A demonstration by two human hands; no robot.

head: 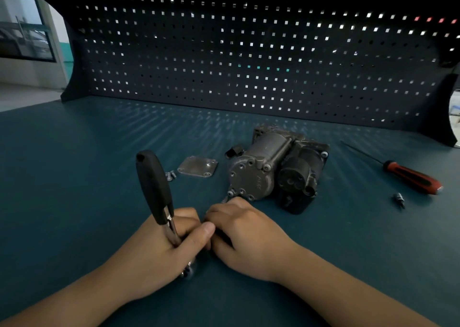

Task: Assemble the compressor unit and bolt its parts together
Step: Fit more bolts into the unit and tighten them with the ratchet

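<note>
Close in, the left hand (159, 252) grips the ratchet (153, 184) by its metal shank, handle upright; the right hand (246, 237) curls against it, its hold hidden. Just beyond on the bench (74, 177) sits the compressor (271, 169): cast metal, probably heavy and rigid, best steadied by its cylinder body.

One ratchet (154, 184) stands in the left grip (159, 249). Beyond the two grips lie one compressor unit (273, 169), one cover plate (198, 166) and two bolts (171, 176). Far to the right of the right grip (246, 234) lie one screwdriver (410, 177) and one small bit (399, 199).
</note>
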